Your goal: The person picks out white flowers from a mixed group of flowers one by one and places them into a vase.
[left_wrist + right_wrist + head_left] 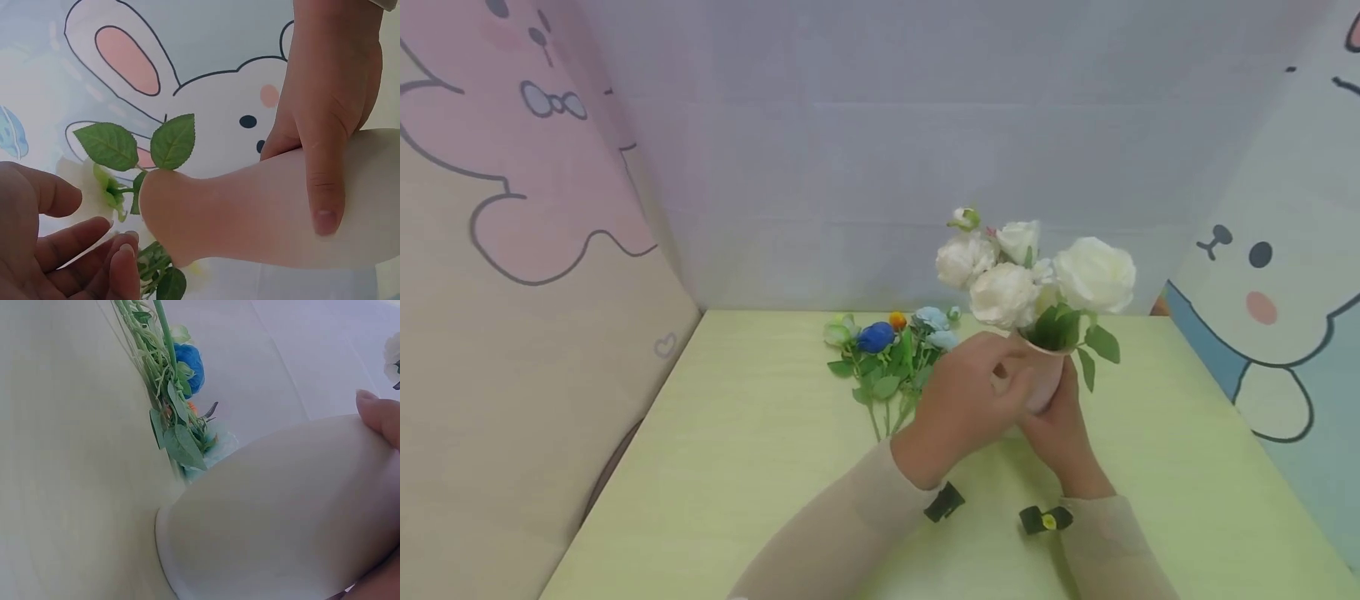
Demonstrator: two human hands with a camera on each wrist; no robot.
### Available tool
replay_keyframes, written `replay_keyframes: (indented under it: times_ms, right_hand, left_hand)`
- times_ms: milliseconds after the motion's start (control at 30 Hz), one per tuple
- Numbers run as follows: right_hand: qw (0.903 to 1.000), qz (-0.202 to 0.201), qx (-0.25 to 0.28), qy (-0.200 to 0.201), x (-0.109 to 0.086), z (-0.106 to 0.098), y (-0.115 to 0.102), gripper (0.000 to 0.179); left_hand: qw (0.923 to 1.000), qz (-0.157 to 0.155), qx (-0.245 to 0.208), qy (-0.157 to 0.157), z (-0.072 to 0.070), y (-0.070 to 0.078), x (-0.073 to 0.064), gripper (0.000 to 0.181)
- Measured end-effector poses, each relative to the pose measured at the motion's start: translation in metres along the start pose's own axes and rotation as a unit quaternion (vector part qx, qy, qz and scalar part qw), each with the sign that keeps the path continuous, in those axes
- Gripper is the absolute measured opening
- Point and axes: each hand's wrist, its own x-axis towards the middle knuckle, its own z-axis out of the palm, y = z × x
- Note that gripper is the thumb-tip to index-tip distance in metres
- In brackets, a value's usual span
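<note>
A pale pink-white vase (1045, 377) stands on the table, filled with white flowers (1004, 295) and green leaves. My right hand (1064, 435) grips the vase body; in the left wrist view its thumb (325, 187) lies along the side. Beside the mouth is my left hand (967, 398), its fingers loosely bent with nothing between them. A large white rose (1094, 274) leans out to the right over the rim, and the left fingertips (128, 250) are close to its stem and leaves. The stems inside the vase are hidden.
Left of the vase lies a bunch of artificial flowers: a blue rose (876, 337), light blue blooms (932, 317), a small orange one (897, 320) and green stems (887, 417). Curtains (925, 150) with printed cartoon animals enclose the yellowish table (722, 500) at back and sides.
</note>
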Motion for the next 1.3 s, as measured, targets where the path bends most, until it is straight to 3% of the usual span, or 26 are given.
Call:
replay_keyframes:
  times_ms: [267, 400, 767, 1000, 1167, 1300]
  right_hand:
    - [0.9981, 0.041, -0.046, 0.002, 0.004, -0.007, 0.025, 0.111]
    - [0.996, 0.054, -0.07, -0.01, 0.0, -0.014, 0.019, 0.113]
    - [0.9922, 0.044, -0.111, -0.037, -0.002, -0.032, 0.001, 0.107]
    - [0.9859, 0.063, -0.15, -0.038, -0.006, -0.04, -0.007, 0.106]
    - [0.9867, 0.028, -0.159, -0.015, -0.015, -0.046, -0.009, 0.106]
    - [0.9799, -0.016, -0.199, 0.002, -0.024, -0.051, -0.01, 0.103]
  left_hand:
    - [0.999, -0.044, -0.002, 0.011, -0.026, -0.013, -0.027, 0.02]
    - [0.9979, -0.06, -0.001, 0.025, -0.04, -0.022, -0.04, 0.018]
    - [0.9907, -0.106, 0.058, 0.062, -0.071, -0.036, -0.065, 0.017]
    - [0.9848, -0.133, 0.095, 0.061, -0.082, -0.042, -0.081, 0.02]
    - [0.9789, -0.156, 0.124, 0.043, -0.087, -0.045, -0.093, 0.026]
    - [0.9725, -0.184, 0.141, 0.021, -0.093, -0.051, -0.104, 0.041]
